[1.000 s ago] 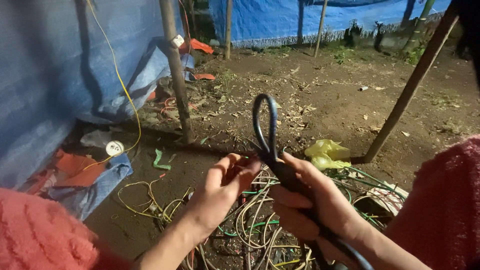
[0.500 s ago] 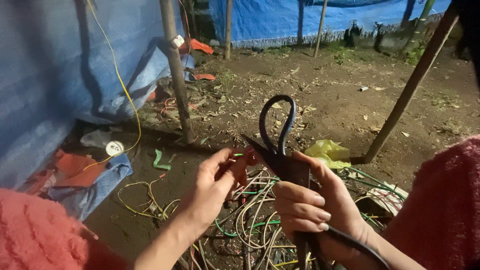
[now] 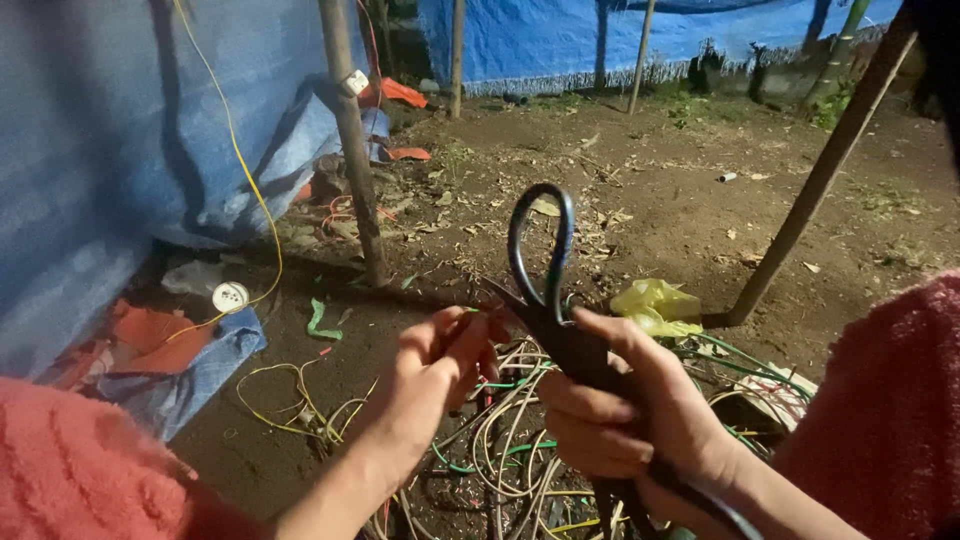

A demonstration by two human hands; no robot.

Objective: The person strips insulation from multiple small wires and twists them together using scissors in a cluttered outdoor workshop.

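Right hand [image 3: 640, 420] clamped on black scissors [image 3: 548, 290], now tipped upright; left hand [image 3: 435, 375] pinching a thin wire [image 3: 478, 318] at the blades, wire tangle [image 3: 500, 450] beneath.

We record a bare dirt ground [image 3: 640, 190] strewn with dry leaves, lit harshly from the near side and dim beyond. Blue tarpaulin walls [image 3: 100, 150] enclose the left and far sides. We note upright wooden poles [image 3: 350, 150] and one leaning pole [image 3: 820, 170] at right.
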